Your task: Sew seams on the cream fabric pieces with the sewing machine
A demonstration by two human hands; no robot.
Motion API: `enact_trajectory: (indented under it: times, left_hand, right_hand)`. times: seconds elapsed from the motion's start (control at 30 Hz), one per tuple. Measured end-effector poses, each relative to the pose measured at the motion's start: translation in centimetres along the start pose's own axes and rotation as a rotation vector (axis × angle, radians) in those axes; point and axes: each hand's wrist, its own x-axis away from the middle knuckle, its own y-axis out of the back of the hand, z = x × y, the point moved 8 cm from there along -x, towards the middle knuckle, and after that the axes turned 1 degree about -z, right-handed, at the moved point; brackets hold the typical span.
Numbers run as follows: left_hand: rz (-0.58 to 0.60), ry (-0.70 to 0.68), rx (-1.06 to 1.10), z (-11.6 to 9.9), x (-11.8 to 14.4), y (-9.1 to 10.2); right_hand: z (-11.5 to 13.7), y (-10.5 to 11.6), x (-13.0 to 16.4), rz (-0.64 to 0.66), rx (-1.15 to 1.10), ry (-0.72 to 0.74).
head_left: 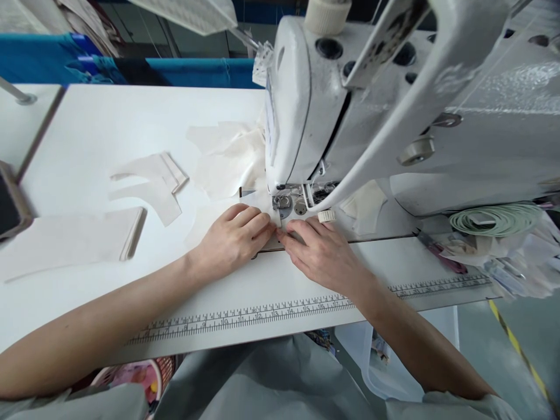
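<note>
A small white fabric piece (259, 200) lies at the needle area of a white sewing machine (291, 99), beside the presser foot (283, 202). My left hand (233, 238) is closed, fingers bent together and pressing on this fabric left of the foot. Close against it, my right hand (321, 254) pinches the fabric's near edge with thumb and forefinger, just in front of the foot. The fingertips of both hands almost meet and partly hide the cloth. Crumpled cream fabric (234, 157) lies behind my left hand.
Curved cut pieces (151, 184) and a stack of white panels (87, 239) lie to the left. A printed ruler (262, 315) runs along the table's front edge. At right sit a coil of pale green cord (494, 220), scissors (441, 254) and scraps. Below stands a clear bin (394, 370).
</note>
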Motion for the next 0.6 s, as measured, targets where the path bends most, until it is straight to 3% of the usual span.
enact_trajectory:
  times: [0.3, 0.6]
  left_hand:
    - [0.011, 0.013, 0.006, 0.0, 0.1, 0.0]
    - [0.015, 0.021, 0.036, -0.4, 0.0, 0.2]
  right_hand:
    - [-1.4, 0.0, 0.7, -0.056, -0.13, -0.014]
    - [-0.9, -0.3, 0.1, 0.01, -0.055, -0.013]
